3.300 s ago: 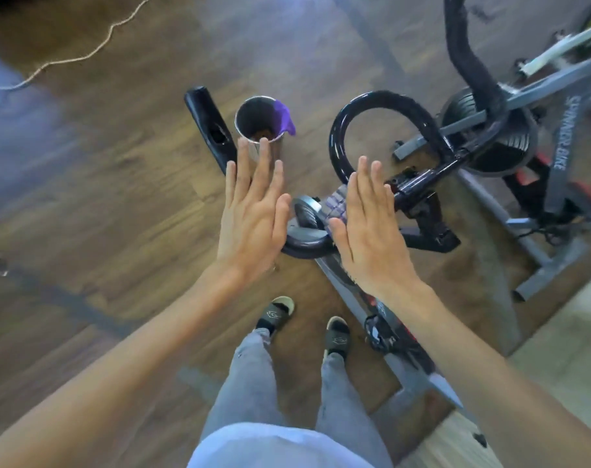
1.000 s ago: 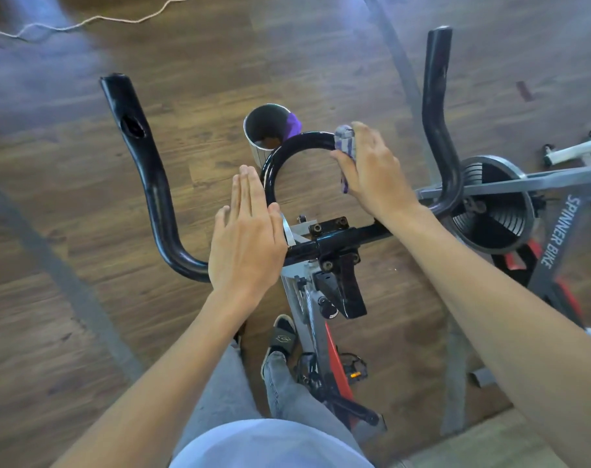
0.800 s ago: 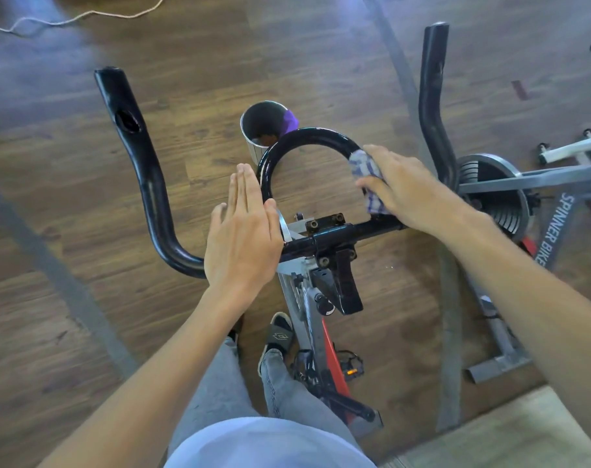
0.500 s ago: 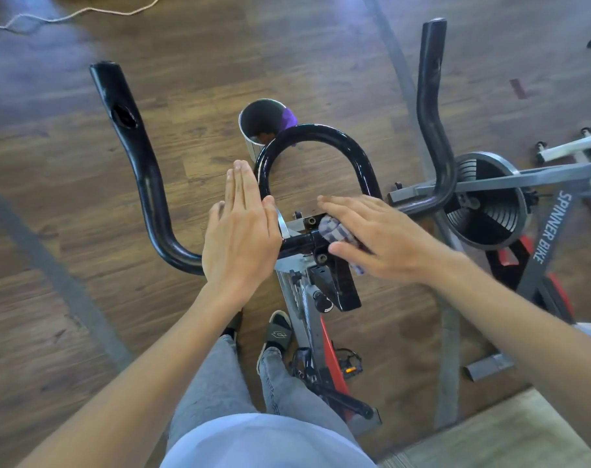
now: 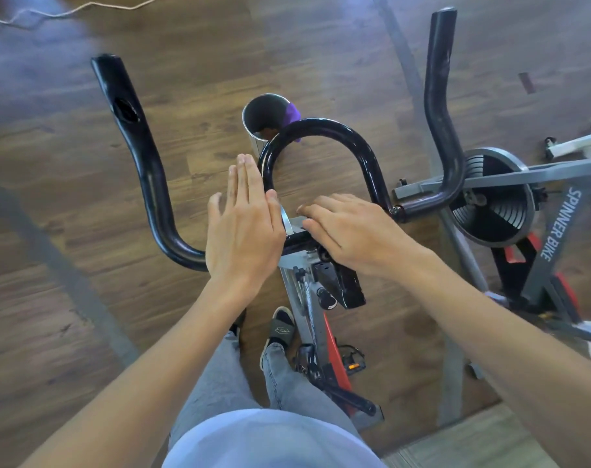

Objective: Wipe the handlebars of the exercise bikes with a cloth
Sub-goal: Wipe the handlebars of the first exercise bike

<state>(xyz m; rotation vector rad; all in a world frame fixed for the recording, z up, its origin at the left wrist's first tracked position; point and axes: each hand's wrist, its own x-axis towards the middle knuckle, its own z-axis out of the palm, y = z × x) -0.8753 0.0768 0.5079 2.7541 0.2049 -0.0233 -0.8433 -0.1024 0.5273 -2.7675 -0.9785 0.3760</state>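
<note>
- Handlebars: black, left horn rising toward the floor's far edge.
- Left hand: flat, fingers straight and together, resting on the crossbar; holds nothing.
- Steel cup: on the floor beyond the centre loop (purple item at its rim).
- Right hand: palm down on the crossbar centre, fingers bent; cloth not visible, grasp cannot be determined.
- Flywheel: far right.

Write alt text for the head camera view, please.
Seen from above, a person's right hand presses on the centre of a black handlebar of an exercise bike, while the flat left hand rests beside it. A metal cup stands on the wooden floor beyond.
</note>
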